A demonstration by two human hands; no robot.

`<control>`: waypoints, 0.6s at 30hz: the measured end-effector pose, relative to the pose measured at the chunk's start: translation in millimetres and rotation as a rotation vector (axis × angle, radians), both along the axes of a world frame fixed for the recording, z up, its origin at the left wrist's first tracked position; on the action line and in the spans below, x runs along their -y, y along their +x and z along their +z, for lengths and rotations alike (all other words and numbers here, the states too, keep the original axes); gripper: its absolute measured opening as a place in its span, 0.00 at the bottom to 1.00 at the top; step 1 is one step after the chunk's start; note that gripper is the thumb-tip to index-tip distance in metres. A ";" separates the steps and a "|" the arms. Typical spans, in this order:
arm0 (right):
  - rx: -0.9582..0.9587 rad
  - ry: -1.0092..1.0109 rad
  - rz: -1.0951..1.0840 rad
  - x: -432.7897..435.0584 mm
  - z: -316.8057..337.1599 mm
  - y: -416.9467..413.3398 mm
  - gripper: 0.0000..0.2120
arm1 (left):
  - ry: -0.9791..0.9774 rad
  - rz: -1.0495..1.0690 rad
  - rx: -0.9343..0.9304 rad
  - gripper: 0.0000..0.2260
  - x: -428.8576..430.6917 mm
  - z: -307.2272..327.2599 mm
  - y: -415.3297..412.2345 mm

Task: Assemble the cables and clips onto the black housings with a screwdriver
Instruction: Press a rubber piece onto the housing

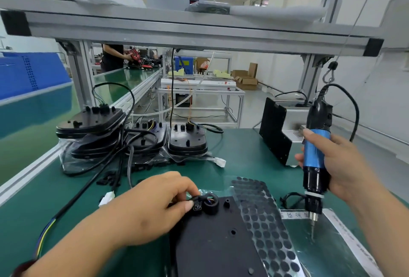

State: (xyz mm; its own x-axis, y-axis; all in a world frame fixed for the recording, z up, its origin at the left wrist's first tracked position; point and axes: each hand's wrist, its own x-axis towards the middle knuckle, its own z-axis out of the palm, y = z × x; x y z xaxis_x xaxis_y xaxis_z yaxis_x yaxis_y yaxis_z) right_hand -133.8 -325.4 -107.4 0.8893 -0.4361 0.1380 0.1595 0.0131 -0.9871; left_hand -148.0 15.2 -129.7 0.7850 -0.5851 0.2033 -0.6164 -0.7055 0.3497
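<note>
A black housing (212,243) lies flat at 6 o'clock on the green mat (243,157). At its far edge the left hand (150,208) pinches a small black clip (197,205). At 3 o'clock the right hand (338,166) is wrapped round an upright blue screwdriver (315,161), tip down. Stacked housings (132,137) sit at 10 o'clock.

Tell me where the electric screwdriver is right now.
The electric screwdriver is on the right of the head view, held upright in the right hand, bit pointing down just right of the sheet of black round pads.

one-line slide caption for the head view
Left hand pinches a cable clip on a black housing; right hand holds a blue electric screwdriver upright.
</note>
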 end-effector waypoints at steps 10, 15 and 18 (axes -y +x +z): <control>-0.023 -0.118 -0.088 11.7 -14.8 8.6 0.30 | 0.050 -0.007 -0.016 0.07 10.4 8.1 -4.2; -0.100 -0.452 -0.169 10.4 -16.7 6.4 0.15 | 0.025 0.046 0.053 0.08 15.9 0.3 -10.5; -0.158 -0.514 -0.160 17.7 -18.8 8.3 0.27 | -0.024 0.098 0.145 0.07 16.6 -4.0 -14.6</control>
State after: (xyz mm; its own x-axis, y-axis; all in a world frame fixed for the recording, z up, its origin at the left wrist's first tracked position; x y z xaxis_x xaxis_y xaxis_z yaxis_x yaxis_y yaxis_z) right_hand -125.5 -343.1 -126.1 0.8448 -0.4791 0.2384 -0.0307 -0.4882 -0.8722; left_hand -162.6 -1.4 -133.6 0.7995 -0.5010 0.3314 -0.5903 -0.7573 0.2792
